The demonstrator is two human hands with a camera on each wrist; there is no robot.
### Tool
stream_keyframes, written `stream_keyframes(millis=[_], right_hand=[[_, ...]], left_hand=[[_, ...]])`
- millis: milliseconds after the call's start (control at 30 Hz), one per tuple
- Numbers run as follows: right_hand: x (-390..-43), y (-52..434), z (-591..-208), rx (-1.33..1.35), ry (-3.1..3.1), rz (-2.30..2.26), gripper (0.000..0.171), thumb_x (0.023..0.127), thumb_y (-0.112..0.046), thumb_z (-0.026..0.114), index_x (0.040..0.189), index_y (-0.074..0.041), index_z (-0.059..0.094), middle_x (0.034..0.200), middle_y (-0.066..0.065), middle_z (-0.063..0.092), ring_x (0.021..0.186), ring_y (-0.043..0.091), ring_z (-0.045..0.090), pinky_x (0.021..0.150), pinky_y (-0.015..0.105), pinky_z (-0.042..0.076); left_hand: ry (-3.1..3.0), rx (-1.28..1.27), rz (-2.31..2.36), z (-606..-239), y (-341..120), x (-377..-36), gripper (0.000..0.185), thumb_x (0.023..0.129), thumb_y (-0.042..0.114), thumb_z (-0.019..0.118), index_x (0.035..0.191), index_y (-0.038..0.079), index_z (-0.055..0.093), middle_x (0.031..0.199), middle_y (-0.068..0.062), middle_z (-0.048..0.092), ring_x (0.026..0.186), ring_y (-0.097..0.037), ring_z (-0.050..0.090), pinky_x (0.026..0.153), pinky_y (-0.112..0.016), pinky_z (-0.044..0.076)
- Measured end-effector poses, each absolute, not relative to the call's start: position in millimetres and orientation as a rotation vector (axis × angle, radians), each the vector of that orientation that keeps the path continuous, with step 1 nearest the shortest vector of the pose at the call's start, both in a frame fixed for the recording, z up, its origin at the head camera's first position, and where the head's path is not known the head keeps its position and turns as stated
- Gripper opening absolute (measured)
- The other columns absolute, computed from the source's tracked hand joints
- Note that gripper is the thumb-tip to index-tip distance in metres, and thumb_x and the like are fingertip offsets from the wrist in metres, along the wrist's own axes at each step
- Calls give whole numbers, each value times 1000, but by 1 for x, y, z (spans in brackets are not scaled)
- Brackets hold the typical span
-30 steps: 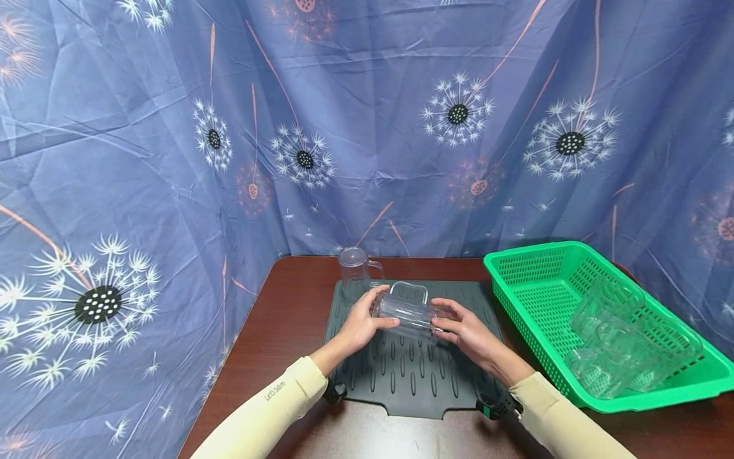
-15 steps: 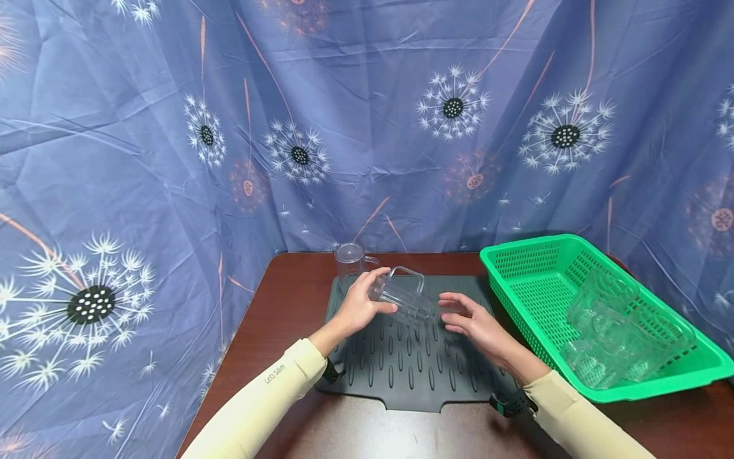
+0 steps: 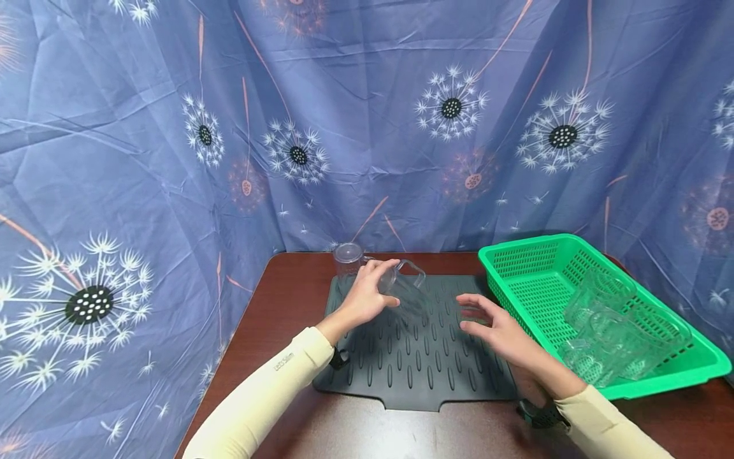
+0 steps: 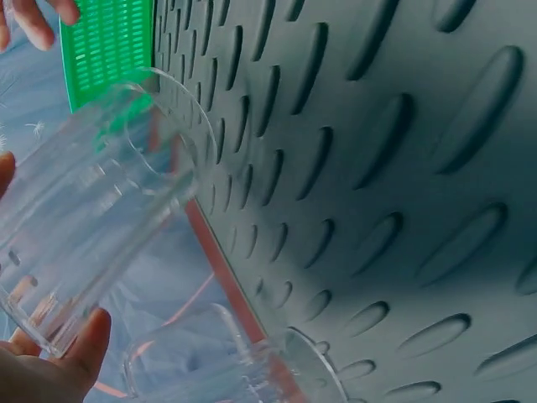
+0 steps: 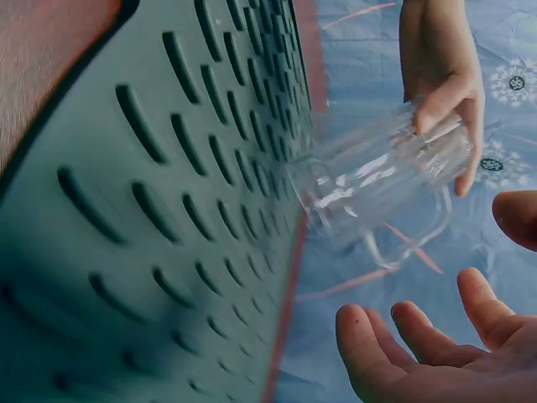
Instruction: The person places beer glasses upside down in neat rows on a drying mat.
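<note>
My left hand [image 3: 378, 287] grips a clear ribbed mug [image 3: 406, 291] by its base end and holds it tilted just above the dark grey ridged mat [image 3: 424, 370]. The mug's handle [image 3: 414, 268] points away from me and its open mouth faces the mat [image 4: 377, 168]. The same mug [image 4: 92, 218] fills the left wrist view, and in the right wrist view the mug [image 5: 386, 185] hangs from my left hand [image 5: 440, 75]. My right hand [image 3: 474, 317] hovers open and empty to the mug's right, fingers spread [image 5: 419, 353].
A second clear mug [image 3: 348, 257] stands at the mat's back left corner, close behind my left hand. A green plastic basket [image 3: 533, 268] on the right holds several clear mugs [image 3: 613, 331]. Brown tabletop [image 3: 287, 299] borders the mat; a blue curtain hangs behind.
My right hand let go of the mug and drew back to the right. My left hand alone carried the mug toward the back left and tipped it.
</note>
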State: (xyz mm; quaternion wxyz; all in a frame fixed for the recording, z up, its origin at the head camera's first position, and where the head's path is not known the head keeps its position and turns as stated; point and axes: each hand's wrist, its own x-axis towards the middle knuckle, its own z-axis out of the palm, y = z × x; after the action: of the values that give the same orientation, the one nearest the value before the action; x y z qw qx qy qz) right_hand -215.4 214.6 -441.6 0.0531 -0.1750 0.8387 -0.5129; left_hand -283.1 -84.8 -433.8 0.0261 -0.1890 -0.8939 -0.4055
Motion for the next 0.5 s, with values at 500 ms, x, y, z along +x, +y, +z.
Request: stream_keyframes(millis=[500], right_hand=[[-195, 252, -402, -785, 2947, -1135, 44, 100, -27, 65, 141, -24, 51, 144, 1, 51, 122, 2, 47, 93, 27, 49]], left_hand=[[-2798, -669, -1142, -427, -76, -297, 83, 83, 6, 79, 154, 29, 42, 149, -2, 39, 133, -26, 35, 103, -49, 43]])
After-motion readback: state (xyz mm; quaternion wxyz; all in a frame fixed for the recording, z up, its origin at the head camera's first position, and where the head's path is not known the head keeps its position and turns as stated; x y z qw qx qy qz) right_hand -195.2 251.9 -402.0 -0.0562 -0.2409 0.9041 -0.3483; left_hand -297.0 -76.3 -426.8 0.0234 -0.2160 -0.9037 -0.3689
